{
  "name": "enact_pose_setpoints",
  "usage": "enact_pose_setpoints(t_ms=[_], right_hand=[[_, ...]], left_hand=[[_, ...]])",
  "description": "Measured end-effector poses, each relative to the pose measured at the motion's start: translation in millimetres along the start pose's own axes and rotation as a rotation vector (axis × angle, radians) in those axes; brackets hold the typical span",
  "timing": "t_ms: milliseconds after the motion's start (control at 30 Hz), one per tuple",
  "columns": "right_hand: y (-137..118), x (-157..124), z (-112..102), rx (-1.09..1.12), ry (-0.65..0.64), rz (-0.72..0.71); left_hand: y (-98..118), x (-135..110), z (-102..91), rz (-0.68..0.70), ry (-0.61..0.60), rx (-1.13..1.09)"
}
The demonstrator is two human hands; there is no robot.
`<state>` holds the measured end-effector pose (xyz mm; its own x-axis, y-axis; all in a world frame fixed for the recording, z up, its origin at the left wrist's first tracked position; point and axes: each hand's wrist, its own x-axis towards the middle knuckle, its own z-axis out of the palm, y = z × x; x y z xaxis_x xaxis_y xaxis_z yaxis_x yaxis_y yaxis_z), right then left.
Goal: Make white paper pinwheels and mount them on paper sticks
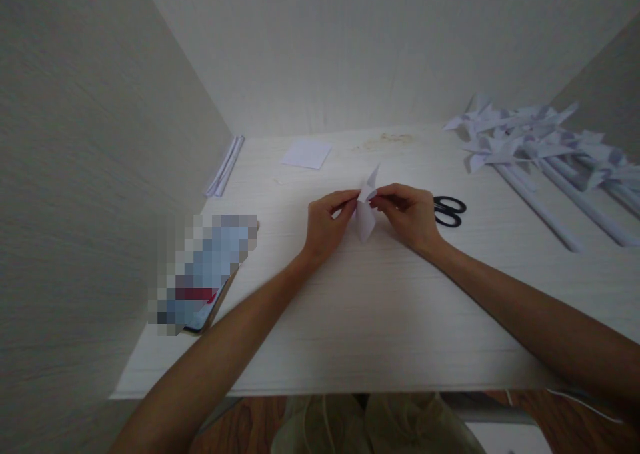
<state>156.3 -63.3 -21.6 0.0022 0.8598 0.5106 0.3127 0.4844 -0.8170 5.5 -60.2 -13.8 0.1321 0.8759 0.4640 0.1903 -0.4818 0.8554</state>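
Between my two hands, above the middle of the white table, is a folded white paper pinwheel (pixel 367 215) with pointed flaps. My left hand (pixel 327 224) pinches its left side between thumb and fingers. From the right, my right hand (pixel 407 215) pinches the upper part of the same paper. Just past my right hand lies a pair of scissors (pixel 450 211); only the black handles show, and the hand hides the blades. The fingertips partly cover the paper's centre.
Several finished paper pinwheels on rolled sticks (pixel 530 144) are heaped at the back right. A square of white paper (pixel 307 154) lies toward the back wall. Rolled paper sticks (pixel 225 167) rest by the left wall, with a blurred phone (pixel 213 267) nearer me.
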Motion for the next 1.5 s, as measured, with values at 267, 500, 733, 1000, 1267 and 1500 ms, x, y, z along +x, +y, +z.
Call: enact_pose_setpoints(t_ms=[267,500,733,1000,1267,1500], right_hand=[[0,-3,2,0.036,0.048,0.012],[-1,-1,3,0.094,0.121,0.004],[-4,-2,10,0.141,0.177,0.009],[0,2,10,0.262,0.208,0.107],[5,5,13,0.324,0.153,0.227],[0,4,11,0.15,0.098,0.235]], left_hand=[[0,2,0.7,-0.107,0.032,-0.168],[1,3,0.9,-0.135,0.032,-0.259],[-4,4,0.6,-0.05,0.058,-0.187],[-1,2,3.4,0.03,0.101,-0.061],[-6,2,4.1,0.001,0.137,-0.127],[-3,2,4.1,-0.053,0.127,-0.14]])
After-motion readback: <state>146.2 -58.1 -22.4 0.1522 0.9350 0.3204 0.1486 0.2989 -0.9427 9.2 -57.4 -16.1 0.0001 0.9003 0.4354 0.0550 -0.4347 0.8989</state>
